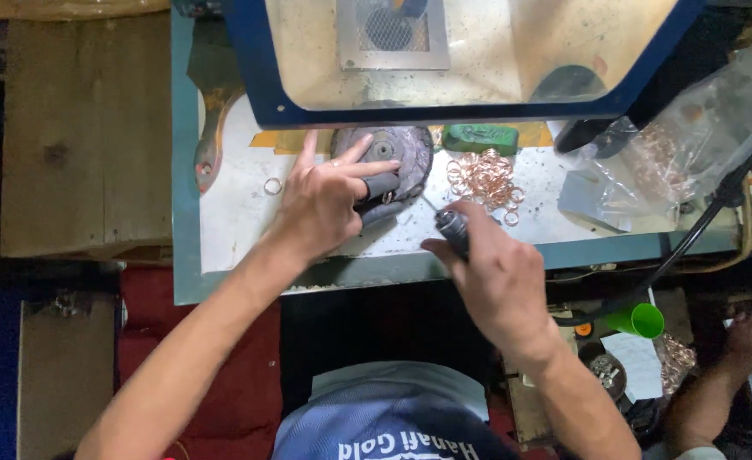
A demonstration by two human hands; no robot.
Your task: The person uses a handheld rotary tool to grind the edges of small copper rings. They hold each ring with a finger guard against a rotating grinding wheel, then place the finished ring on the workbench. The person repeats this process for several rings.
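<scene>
Our left hand [325, 200] pinches a tiny, light, stiff ring on the round dark block [389, 162]; our right hand [487, 268] fingers clench the slim metal tool [453, 228].

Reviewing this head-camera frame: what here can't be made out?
- What the left hand presses on the round dark block: its dark-covered fingers hide it.
- The tip of the tool in the right hand: too thin and blurred.
- The plastic bag: reflections blur its contents.
- The other person's hand: cut off by the right edge.
</scene>
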